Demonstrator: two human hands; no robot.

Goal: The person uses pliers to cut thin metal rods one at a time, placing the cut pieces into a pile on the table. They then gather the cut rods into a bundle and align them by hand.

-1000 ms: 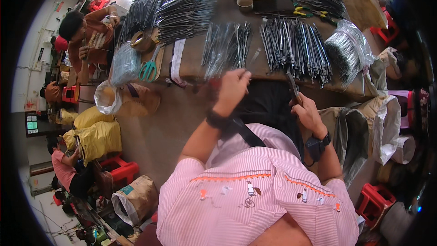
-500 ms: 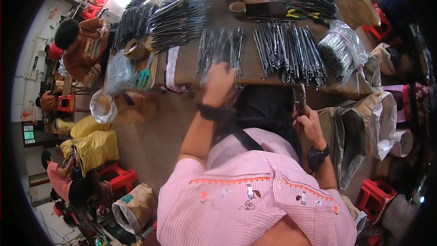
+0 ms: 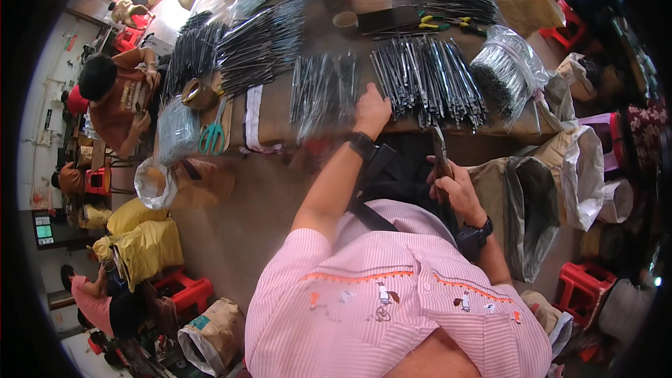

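Observation:
My left hand is at the table's front edge, beside the left side of a fanned pile of thin dark metal strips. Its fingers look curled together; what they pinch, if anything, is too small to make out. Left of that hand lies a second, looser pile of thin strips, partly blurred. My right hand is closed around a pair of worn pliers, held upright above my lap with the jaws pointing toward the right pile.
Bigger strip heaps cover the table's far left. Teal scissors, a tape roll and a plastic-wrapped bundle lie near the front edge. Open sacks stand right of my legs. A co-worker sits at left.
My left hand has moved right, from the looser pile to the left edge of the fanned one. The pliers stay in my right hand, shifted slightly left. The whole view has shifted a little.

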